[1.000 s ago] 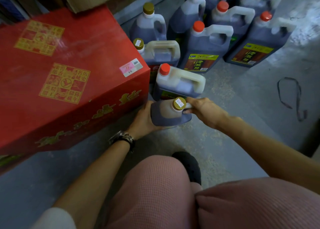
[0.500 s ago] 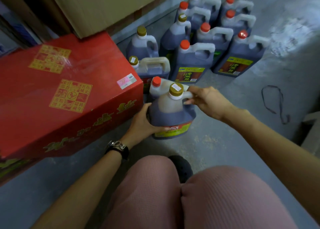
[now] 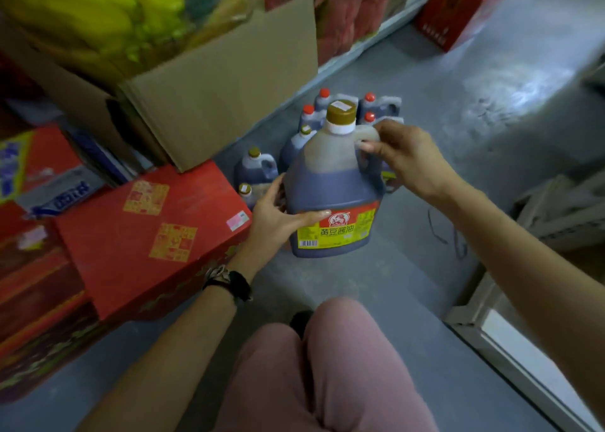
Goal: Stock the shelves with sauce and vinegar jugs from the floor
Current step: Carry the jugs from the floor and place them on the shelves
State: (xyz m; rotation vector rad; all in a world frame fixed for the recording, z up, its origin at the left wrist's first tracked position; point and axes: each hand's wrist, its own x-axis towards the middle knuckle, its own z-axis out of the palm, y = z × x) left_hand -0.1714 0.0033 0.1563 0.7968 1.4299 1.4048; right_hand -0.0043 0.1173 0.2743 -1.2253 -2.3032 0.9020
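Note:
A large jug of dark soy sauce (image 3: 330, 189) with a gold cap and a red-and-yellow label hangs upright in the air above the grey floor. My right hand (image 3: 401, 155) grips its handle near the neck. My left hand (image 3: 278, 222) holds its lower left side, thumb lying across the label. Behind it, several more jugs (image 3: 258, 170) with gold and red caps stand on the floor, partly hidden by the lifted jug.
A red carton (image 3: 147, 235) lies at my left, an open brown cardboard box (image 3: 212, 81) stands behind it. Shelf goods fill the top left. Another red box (image 3: 455, 12) is far back. A pale shelf unit edge (image 3: 510, 343) runs along the right. My knees are below.
The gold-capped jug has come up off the floor, held in both hands, and now shows its label. My view has risen and pulled back, so the jug group looks smaller.

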